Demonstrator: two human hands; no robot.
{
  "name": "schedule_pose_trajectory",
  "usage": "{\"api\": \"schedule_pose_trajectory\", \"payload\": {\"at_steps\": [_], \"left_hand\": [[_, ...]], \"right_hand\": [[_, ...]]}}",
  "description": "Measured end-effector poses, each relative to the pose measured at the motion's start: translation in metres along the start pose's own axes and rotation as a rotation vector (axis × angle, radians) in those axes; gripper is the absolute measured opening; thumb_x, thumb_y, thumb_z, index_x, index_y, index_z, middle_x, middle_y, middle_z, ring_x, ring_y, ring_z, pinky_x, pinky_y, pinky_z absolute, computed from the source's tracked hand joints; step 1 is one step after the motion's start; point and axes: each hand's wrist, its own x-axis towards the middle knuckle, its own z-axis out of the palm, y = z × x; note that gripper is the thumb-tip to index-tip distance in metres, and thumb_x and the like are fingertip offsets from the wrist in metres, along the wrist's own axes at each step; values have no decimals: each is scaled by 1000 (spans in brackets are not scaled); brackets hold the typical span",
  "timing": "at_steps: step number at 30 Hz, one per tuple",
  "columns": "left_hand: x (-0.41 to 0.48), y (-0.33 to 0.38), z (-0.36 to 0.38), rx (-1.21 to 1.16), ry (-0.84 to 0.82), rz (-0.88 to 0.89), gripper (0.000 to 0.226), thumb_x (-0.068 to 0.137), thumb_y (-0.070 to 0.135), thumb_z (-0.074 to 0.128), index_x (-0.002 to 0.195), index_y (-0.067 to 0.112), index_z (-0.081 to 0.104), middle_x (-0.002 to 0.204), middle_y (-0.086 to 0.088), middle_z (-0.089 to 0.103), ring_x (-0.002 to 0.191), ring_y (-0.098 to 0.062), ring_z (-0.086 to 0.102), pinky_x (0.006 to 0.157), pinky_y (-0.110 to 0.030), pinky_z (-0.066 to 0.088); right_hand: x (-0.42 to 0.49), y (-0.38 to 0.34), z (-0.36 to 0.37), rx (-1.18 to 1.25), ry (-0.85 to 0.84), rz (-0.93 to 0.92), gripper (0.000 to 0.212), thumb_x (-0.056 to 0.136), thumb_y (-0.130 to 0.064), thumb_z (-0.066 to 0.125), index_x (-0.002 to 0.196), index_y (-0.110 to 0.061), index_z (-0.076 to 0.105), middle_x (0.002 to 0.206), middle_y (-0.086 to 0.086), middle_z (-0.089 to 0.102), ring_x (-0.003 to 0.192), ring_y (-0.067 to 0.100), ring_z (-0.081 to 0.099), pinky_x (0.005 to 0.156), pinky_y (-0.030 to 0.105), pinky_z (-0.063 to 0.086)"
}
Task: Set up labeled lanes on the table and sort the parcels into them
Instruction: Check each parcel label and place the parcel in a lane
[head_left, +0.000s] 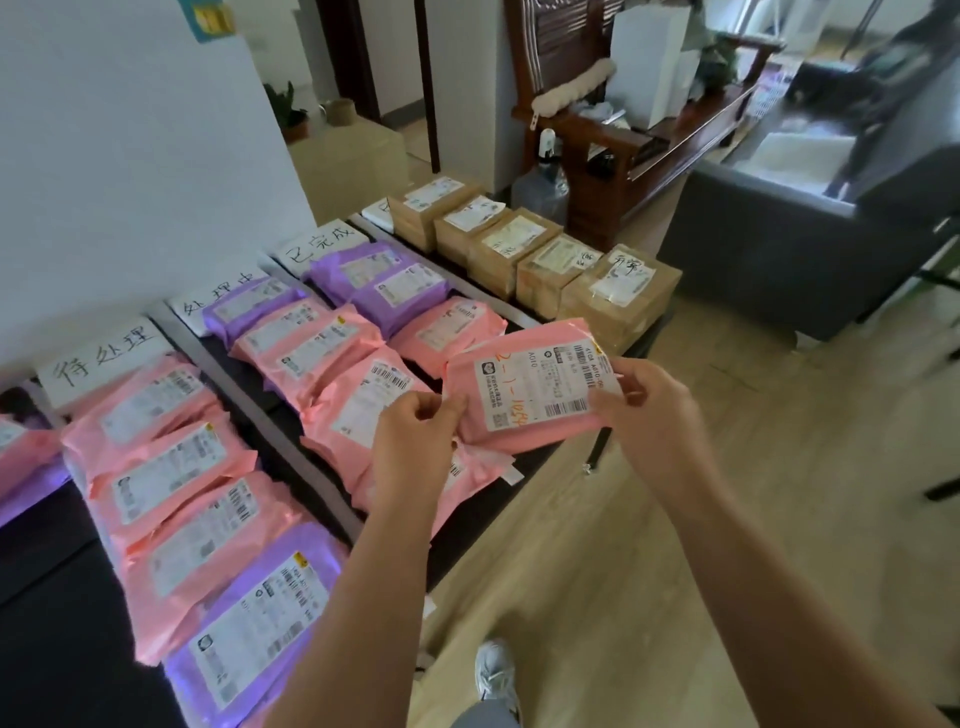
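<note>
A purple parcel (249, 623) lies nearest, in the left lane of the dark table (52, 613). Past it, the left hand (415, 421) and right hand (654, 410) pinch a pink parcel (524, 384) by its ends, lifted over the table's right edge. Farther off, a handwritten label (98, 358) heads the left lane. Cardboard boxes (519, 254), apparently five, line the far right lane.

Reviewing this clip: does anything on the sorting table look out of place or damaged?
Nothing looks spilled or torn. One oddity: a handwritten slip lies on top of the nearest cardboard box, whereas the other lane labels lie flat on the table at the wall end. The held pink parcel looks intact.
</note>
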Motion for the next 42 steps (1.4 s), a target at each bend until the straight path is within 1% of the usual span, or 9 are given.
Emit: {"api": "schedule_pose_trajectory", "payload": {"at_steps": [6,11,16,22,28,32,36,39,42], "left_hand": [[64,-7,49,106,-8,-31,23,95,41,61,94,18,64,91,5,67,80,-11,62,62,-23,43],[92,-31,74,117,-27,-173,25,99,42,55,96,18,63,89,3,68,78,-13,63,61,-24,40],[121,-48,93,227,-33,-276,30,101,46,47,97,20,60,87,3,65,76,-12,61,58,-25,38],[150,-51,113,272,-10,-384,33,104,35,44,99,11,67,87,-5,70,73,-18,62,61,-28,42],[161,-54,134,245,74,-442,36,105,35,40,100,7,62,91,-12,68,80,-29,65,72,-40,51],[160,-51,139,250,133,-451,34,106,36,38,124,15,58,100,-2,66,81,-16,64,69,-32,51],[158,-44,136,310,176,-451,40,103,28,46,142,19,46,115,3,58,70,2,47,54,-17,31],[154,-35,127,310,206,-444,45,103,24,46,146,15,42,139,-9,51,92,-10,55,69,-21,39],[143,-27,115,275,291,-416,44,102,23,47,145,15,45,143,-9,51,112,-21,57,82,-29,42]], "right_hand": [[74,23,17,-30,-14,81,38,94,-26,66,130,-35,56,99,-22,64,89,0,64,56,14,50],[127,51,45,-149,-105,131,37,94,-26,64,130,-34,56,99,-16,65,89,12,66,70,34,58],[182,75,79,-360,-250,112,19,94,-23,58,104,-39,61,90,-14,64,84,17,65,83,48,57],[232,85,102,-396,-411,35,17,97,-23,57,96,-39,62,79,-18,64,70,6,64,67,38,59],[264,84,115,-435,-573,-34,13,99,-28,54,104,-31,65,86,-12,69,78,12,67,76,41,60],[275,82,121,-454,-633,-75,21,99,-28,56,118,-28,63,95,-9,69,82,10,66,75,35,59],[280,79,126,-514,-612,-100,16,97,-26,57,113,-24,61,85,-11,64,74,10,64,74,40,60],[280,72,125,-491,-543,-158,25,94,-21,61,119,-21,60,86,-11,57,64,4,53,68,41,60],[274,54,125,-453,-568,-235,38,93,-21,62,130,-21,56,106,-3,61,84,17,64,73,45,61]]}}
